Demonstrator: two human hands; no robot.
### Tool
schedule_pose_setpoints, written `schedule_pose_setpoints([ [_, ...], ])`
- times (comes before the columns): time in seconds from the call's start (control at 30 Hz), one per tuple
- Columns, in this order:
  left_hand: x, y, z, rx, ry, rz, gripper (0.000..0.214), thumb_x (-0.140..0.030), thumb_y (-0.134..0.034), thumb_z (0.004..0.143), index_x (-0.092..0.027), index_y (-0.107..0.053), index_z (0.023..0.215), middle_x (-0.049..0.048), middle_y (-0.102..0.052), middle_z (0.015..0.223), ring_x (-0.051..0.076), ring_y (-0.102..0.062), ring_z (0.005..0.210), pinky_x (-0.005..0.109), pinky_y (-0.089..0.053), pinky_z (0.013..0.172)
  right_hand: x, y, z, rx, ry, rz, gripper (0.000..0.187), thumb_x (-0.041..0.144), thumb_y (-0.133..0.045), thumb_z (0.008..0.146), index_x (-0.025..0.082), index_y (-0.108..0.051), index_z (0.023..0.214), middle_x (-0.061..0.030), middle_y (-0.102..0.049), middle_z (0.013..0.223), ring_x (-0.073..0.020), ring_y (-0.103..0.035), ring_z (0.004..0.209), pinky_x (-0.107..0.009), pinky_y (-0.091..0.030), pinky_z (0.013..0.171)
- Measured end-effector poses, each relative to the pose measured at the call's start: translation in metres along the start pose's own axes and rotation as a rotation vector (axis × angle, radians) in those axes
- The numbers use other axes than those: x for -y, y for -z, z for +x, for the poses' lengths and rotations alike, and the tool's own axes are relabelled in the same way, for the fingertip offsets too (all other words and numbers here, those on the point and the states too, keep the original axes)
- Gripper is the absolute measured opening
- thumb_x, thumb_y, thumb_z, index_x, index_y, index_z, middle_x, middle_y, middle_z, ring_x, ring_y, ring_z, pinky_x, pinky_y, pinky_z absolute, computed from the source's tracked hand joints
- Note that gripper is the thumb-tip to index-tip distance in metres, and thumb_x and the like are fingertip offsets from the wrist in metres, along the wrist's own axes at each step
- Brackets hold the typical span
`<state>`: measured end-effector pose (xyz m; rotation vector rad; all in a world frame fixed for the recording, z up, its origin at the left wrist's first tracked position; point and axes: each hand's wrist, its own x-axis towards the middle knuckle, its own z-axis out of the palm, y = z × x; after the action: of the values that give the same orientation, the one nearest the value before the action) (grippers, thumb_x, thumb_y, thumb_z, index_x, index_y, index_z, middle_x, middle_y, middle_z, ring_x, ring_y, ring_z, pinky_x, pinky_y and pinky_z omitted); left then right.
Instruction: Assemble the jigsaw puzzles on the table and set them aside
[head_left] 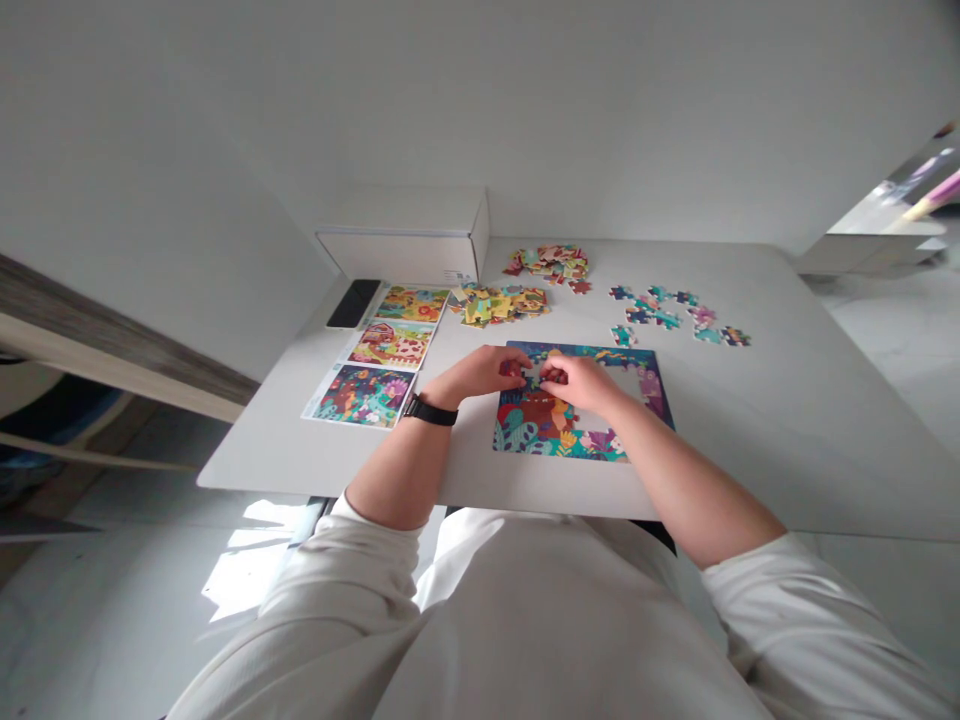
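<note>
A partly assembled jigsaw puzzle point(525, 437) lies on the table in front of me, its border colourful and a pale gap at its right middle. Over its upper left part, my left hand point(491, 371) has its fingers curled around the edge of a small puzzle piece point(533, 379). From the other side my right hand point(581, 383) pinches at the same piece, fingertips close together. The fingers partly cover the piece, so its picture is hard to make out. A black watch band is on my left wrist.
Loose blue and purple pieces point(660, 312) are spread at the right back. A yellow pile point(501, 305) and a red-green pile point(551, 262) lie farther back. Left are a picture sheet point(377, 345), a black phone point(353, 303) and a white box point(401, 255) against the wall.
</note>
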<state>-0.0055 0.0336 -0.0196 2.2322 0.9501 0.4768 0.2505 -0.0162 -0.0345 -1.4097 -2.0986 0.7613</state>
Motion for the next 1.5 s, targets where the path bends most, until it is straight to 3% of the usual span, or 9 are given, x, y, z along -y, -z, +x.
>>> schedule_pose_setpoints([
  [0.33,-0.0036,0.0022,0.0010,-0.128,-0.038,0.149,0.027,-0.024,-0.072,0.089,-0.023,-0.083,0.113,0.0064,-0.082,0.105,0.021,-0.070,0.086,0.031,-0.055,0.084,0.0012,0.0014,-0.0008,-0.001,0.082,-0.218,0.016,0.027,-0.083,0.088,0.026,-0.078,0.103,-0.0064,-0.078,0.104,-0.0263,-0.072,0.097,-0.035,-0.052,0.084],
  [0.57,-0.0004,-0.0010,0.0006,-0.072,-0.075,0.188,0.032,-0.028,-0.082,0.085,-0.023,-0.082,0.117,0.0077,-0.081,0.110,0.024,-0.073,0.095,0.031,-0.056,0.089,0.0022,0.0004,-0.0019,0.007,0.083,-0.305,0.014,0.030,-0.082,0.091,0.025,-0.078,0.103,-0.0080,-0.073,0.112,-0.0255,-0.070,0.097,-0.035,-0.052,0.082],
  [1.1,-0.0006,-0.0042,0.0014,-0.039,-0.095,0.319,0.033,-0.035,-0.077,0.092,-0.022,-0.079,0.123,0.0100,-0.080,0.121,0.026,-0.075,0.110,0.033,-0.057,0.099,0.0056,0.0027,-0.0030,0.034,0.070,-0.366,0.015,0.031,-0.081,0.093,0.023,-0.078,0.106,-0.0079,-0.073,0.109,-0.0238,-0.070,0.095,-0.033,-0.048,0.080],
  [1.27,0.0001,-0.0041,0.0017,-0.031,-0.091,0.322,0.033,-0.035,-0.071,0.095,-0.022,-0.080,0.124,0.0096,-0.081,0.121,0.025,-0.075,0.109,0.032,-0.058,0.098,0.0015,0.0021,-0.0029,0.046,0.084,-0.351,0.020,0.033,-0.083,0.091,0.024,-0.077,0.107,-0.0079,-0.074,0.110,-0.0238,-0.069,0.094,-0.033,-0.048,0.079],
  [1.5,-0.0072,-0.0009,0.0008,-0.063,0.018,0.411,0.036,-0.031,-0.057,0.103,-0.023,-0.081,0.128,0.0097,-0.082,0.121,0.026,-0.076,0.111,0.033,-0.058,0.101,0.0048,0.0019,-0.0030,0.033,0.077,-0.360,0.018,0.032,-0.082,0.093,0.024,-0.077,0.107,-0.0074,-0.074,0.108,-0.0230,-0.068,0.092,-0.032,-0.048,0.078],
])
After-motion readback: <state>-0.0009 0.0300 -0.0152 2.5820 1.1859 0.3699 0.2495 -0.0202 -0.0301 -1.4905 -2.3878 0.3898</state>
